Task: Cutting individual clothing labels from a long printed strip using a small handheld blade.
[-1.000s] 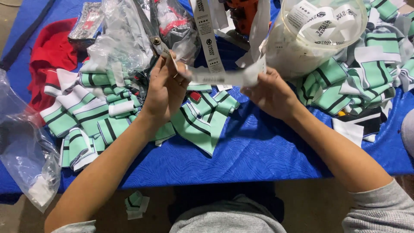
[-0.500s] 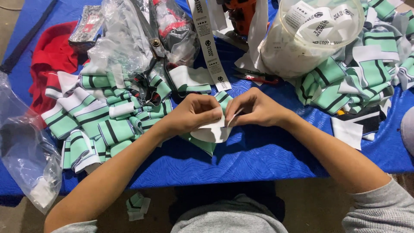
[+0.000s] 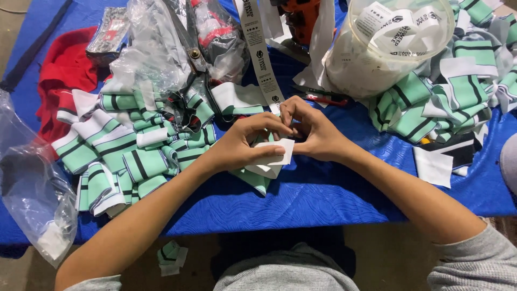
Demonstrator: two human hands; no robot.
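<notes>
Two hands meet at the middle of the blue table cover [image 3: 323,199], fingertips touching. Left hand [image 3: 242,145]: fingers curled, thumb pressing down on a white label piece [image 3: 274,159], pinching it against the fingers. The label juts out to the right from under the thumb, its folded corner pointing toward the right wrist. Right hand [image 3: 315,132]: fingers bent, tips pinched together at the label's upper edge, directly against the left fingertips. What the right tips grip exactly is hidden by the knuckles.

Under the label and the left palm lies a green striped fabric piece [image 3: 253,180], its lower corner showing below the hand.

Left of the hands: a heap of green, white and black striped pieces [image 3: 124,156], touching the left forearm. Behind the hands: a long printed label strip [image 3: 261,56], its lower end just beside the right fingertips. Right rear: a clear plastic tub of labels [image 3: 388,46]. Further right, a second striped heap [image 3: 447,97]. Far left, a clear plastic bag [image 3: 29,194] hangs over the table edge.
</notes>
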